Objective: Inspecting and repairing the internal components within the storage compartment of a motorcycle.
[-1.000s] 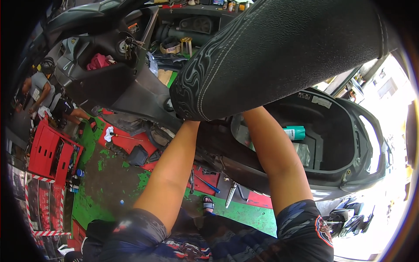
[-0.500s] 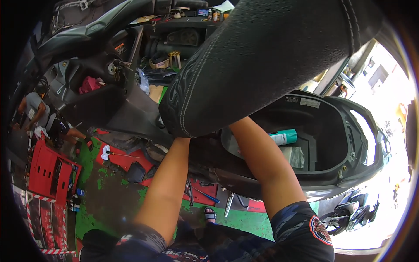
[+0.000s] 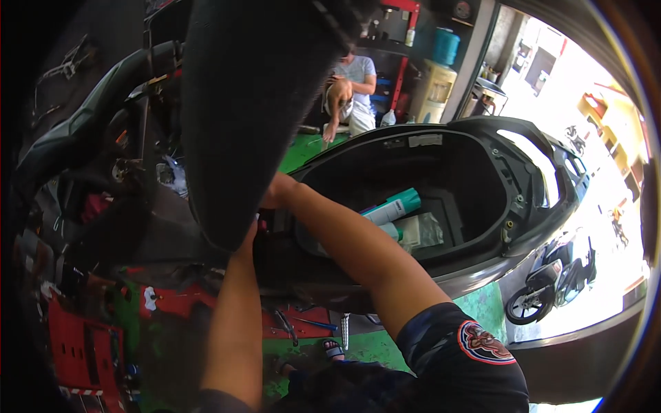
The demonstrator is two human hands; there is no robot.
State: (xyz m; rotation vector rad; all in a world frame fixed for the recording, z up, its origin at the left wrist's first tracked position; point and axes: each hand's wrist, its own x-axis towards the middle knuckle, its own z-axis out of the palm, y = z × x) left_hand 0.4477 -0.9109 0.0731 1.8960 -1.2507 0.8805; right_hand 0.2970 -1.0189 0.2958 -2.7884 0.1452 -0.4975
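A black scooter seat [image 3: 241, 103] stands tipped up, hinged at the front of the scooter's storage compartment [image 3: 475, 186]. Both my hands reach in by the seat's lower end. My right hand [image 3: 279, 191] is at the seat's underside, its fingers hidden behind the seat edge. Just below it, the back of my left hand [image 3: 252, 233] shows beside the seat's lower tip; its fingers are out of sight too. What either hand holds cannot be seen. Inside the compartment lie a teal spray can [image 3: 396, 206] and a clear plastic packet [image 3: 423, 230].
Red mats with tools, among them a blue-handled one [image 3: 315, 323], lie on the green floor below the scooter. A person [image 3: 354, 86] sits beyond it, near a water dispenser [image 3: 437, 82]. A red tool cabinet [image 3: 79, 351] stands at lower left, a parked motorcycle [image 3: 551, 282] at right.
The seat now appears more upright and farther left, uncovering more of the compartment and the seated person. Both my hands have shifted left in the view, and my right hand shows partly.
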